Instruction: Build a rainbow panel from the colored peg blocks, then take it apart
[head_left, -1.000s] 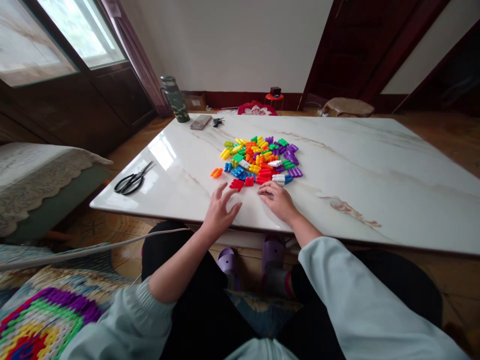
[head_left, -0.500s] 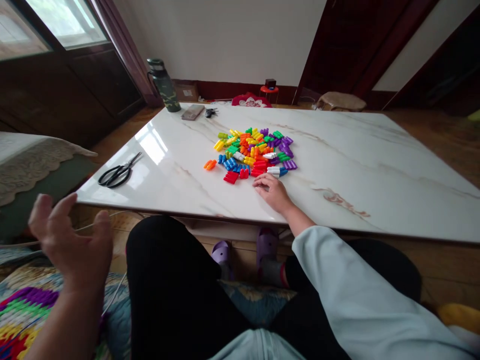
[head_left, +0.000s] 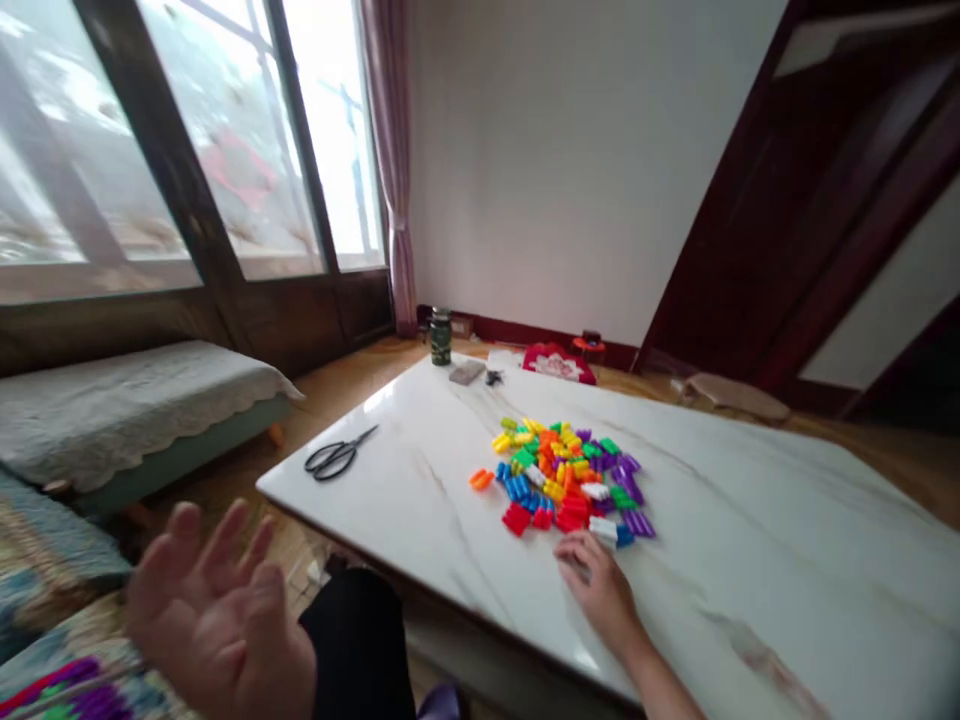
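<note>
A heap of multicoloured plastic building pieces (head_left: 556, 468) lies on the white marble-patterned table (head_left: 720, 510). My right hand (head_left: 600, 585) rests on the tabletop at the near side of the heap. Its fingers are bent, with a gap between thumb and forefinger, and I see nothing held. Closest to those fingers are a white piece (head_left: 603, 531) and some red pieces (head_left: 573, 511). My left hand (head_left: 225, 620) is raised off the table at the lower left, palm up, fingers spread and empty. Black-handled scissors (head_left: 334, 459) lie near the table's left corner.
Toward the far end of the table are a camouflage bottle (head_left: 441, 338), a flat phone-like object (head_left: 467, 372) and keys (head_left: 493, 378). A cloth-covered bench (head_left: 150, 410) stands to the left, below windows. A stool (head_left: 739, 394) is beyond the table.
The view has tilted up and turned left, bringing more of the windows and bench into sight. My left hand has turned more palm-up. My right hand stays beside the heap.
</note>
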